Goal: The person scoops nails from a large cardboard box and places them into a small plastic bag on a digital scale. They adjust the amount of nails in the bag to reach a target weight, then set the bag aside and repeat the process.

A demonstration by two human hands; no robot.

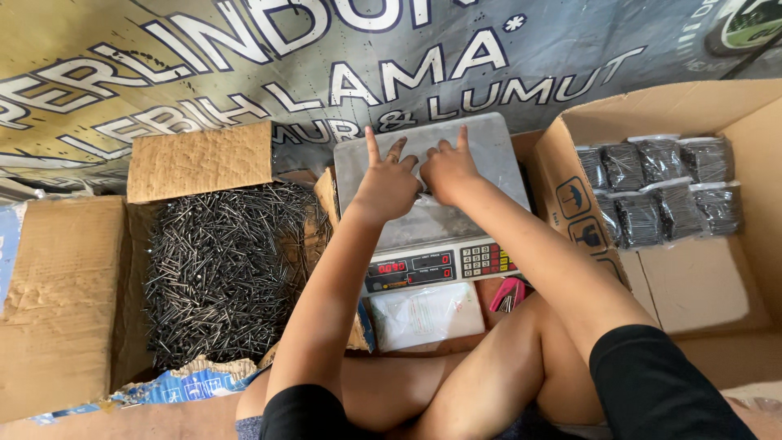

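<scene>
Looking down from the head camera: both hands are on the grey metal pan of a digital weighing scale (pixel 444 232) set on the floor in front of the seated person.

Left hand (pixel 386 186): resting on the pan, index finger stretched straight out, other fingers partly curled. Fingertips meet the right hand at the pan's middle.

Right hand (pixel 447 169): beside the left and touching it, fingers bent, one finger raised. Something small and pale, perhaps clear plastic, shows between the two hands; cannot tell what it is, nor which hand has hold of it.

Scale: red lit display and a keypad on the front panel, facing the person. The front of the pan is bare.

Left of the scale: open cardboard box (pixel 61 301) heaped with loose dark nails (pixel 220 273), flaps folded out.

Right of the scale: a second cardboard box (pixel 700 277) holding small clear bags of nails (pixel 656 191) in two rows at its far end, the near part of its bottom bare.

Just in front of the scale: a stack of flat clear plastic bags (pixel 423 314), and beside it a pink object (pixel 509 293), partly hidden by the person's knee.

Behind everything: a printed banner sheet (pixel 244 57) spread on the floor.
</scene>
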